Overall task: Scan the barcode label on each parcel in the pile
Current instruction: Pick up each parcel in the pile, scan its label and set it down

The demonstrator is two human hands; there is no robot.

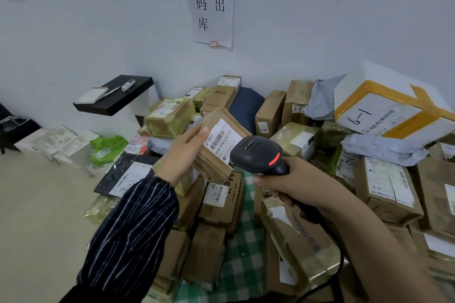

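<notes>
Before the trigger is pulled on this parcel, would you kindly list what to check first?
1. Left hand grips the brown parcel: ok.
2. Barcode label faces up, barcode uncovered: ok.
3. Right hand holds the scanner: ok.
4. Scanner's red light lit: ok.
5. Scan window aimed at the barcode: cannot tell, it is hidden under the head.
</notes>
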